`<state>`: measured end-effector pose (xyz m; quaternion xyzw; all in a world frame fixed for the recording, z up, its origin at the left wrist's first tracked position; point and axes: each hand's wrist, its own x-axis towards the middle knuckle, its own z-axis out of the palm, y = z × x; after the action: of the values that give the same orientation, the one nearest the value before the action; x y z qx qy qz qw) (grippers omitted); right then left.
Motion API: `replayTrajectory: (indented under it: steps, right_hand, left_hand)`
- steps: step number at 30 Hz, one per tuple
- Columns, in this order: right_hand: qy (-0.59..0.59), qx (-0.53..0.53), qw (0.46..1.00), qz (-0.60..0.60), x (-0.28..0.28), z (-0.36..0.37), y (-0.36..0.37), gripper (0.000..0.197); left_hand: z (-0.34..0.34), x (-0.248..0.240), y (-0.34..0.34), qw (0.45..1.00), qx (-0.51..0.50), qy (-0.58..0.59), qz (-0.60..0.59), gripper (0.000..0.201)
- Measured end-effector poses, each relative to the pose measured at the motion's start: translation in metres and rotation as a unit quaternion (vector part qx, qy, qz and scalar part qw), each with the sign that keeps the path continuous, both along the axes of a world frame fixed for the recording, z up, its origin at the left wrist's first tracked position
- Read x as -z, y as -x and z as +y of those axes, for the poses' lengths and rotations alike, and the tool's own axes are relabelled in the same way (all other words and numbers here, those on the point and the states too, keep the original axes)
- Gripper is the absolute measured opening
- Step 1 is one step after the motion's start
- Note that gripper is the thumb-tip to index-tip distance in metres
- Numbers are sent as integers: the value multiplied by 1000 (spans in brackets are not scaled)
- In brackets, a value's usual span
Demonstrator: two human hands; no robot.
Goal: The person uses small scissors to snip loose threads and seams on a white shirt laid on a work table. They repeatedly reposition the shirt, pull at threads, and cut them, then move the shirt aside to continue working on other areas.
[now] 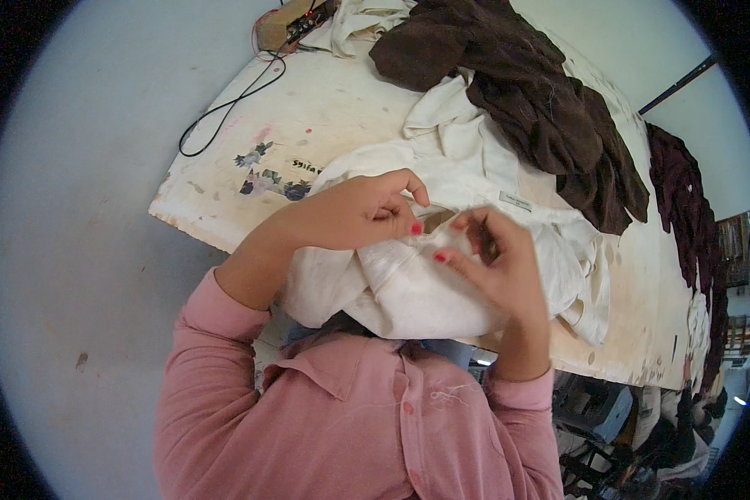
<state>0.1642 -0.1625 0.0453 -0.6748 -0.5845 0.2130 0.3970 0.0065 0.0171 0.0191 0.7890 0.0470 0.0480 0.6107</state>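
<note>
Left hand point(367, 215), right hand point(507, 265) over white garment point(433, 300), fingers curled; grip unclear. Seemingly close handwork; next move likely needs it steadied.

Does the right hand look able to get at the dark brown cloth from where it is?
Probably yes: the dark brown cloth lies beyond the right hand, with only low folds of white cloth seen between them.
</note>
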Motion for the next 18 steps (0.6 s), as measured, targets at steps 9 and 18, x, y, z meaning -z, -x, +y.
replayTrajectory:
  steps: [9, 18]
  right_hand:
    - [-87, 74, 989, -93, 34, -10, 31, 15]
    - [-6, 53, 968, 244, 23, -9, 18, 18]
  left_hand:
    - [-3, 6, -4, 996, 27, 81, -19, 22]
    - [-20, -15, -3, 996, 50, -55, -55, 12]
